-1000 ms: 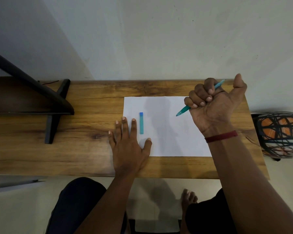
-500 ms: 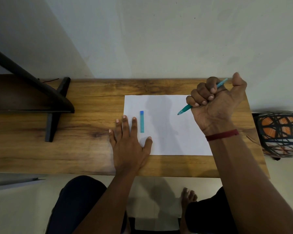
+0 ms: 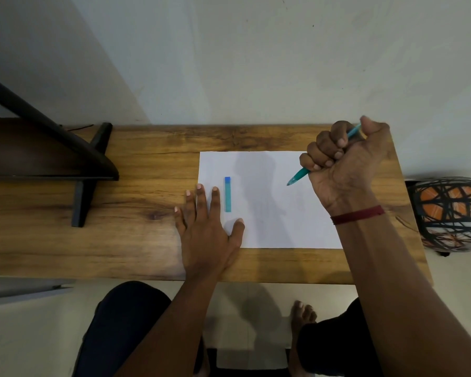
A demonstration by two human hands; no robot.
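A white sheet of paper (image 3: 267,213) lies on the wooden table (image 3: 136,240). A small teal pen cap (image 3: 228,198) with a blue end lies on the paper's left part. My left hand (image 3: 206,229) rests flat with straight fingers on the paper's left edge and the table, just left of the cap. My right hand (image 3: 343,164) grips a teal pen (image 3: 299,176) in a fist above the paper's right side. The pen's tip points down and left, and its rear end sticks out beside my thumb, which is folded down at it.
A black stand (image 3: 65,159) with a slanted bar sits on the table's left part. A wire basket (image 3: 449,213) with orange contents stands off the table's right end. The wall runs along the table's far edge. My knees and a bare foot (image 3: 303,314) show below the near edge.
My right thumb, raised before, has folded down onto the pen's rear end. The fist and pen have stayed over the paper's right side. My left hand has stayed in place.
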